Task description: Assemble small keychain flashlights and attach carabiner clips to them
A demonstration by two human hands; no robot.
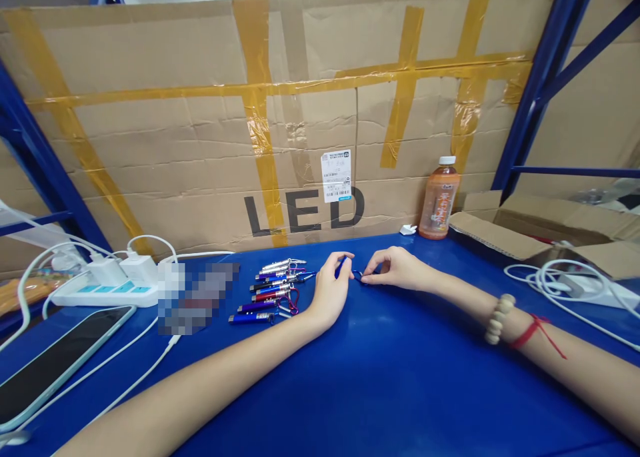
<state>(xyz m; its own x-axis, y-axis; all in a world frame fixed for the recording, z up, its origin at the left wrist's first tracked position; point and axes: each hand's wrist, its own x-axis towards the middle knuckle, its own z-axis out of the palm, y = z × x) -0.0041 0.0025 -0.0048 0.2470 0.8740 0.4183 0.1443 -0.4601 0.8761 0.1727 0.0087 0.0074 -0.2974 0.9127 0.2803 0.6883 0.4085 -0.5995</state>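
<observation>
My left hand (333, 288) is closed around a small blue keychain flashlight (341, 266), which its fingers partly cover. Just to the right, my right hand (393, 268) pinches the blue carabiner clip (358, 276) at that flashlight's end. Both hands are low over the blue tabletop (380, 370). Left of my left hand, several similar keychain flashlights lie side by side in a column, among them a silver one (280, 266), a red one (267, 296) and a blue one (253, 318), with clips pointing right.
A phone (65, 360) and a white power strip (107, 296) with chargers and cables occupy the left side. Behind stands a taped cardboard sheet (200, 150). An orange drink bottle (439, 200), an open carton (550, 220) and coiled white cable (575, 277) are at right.
</observation>
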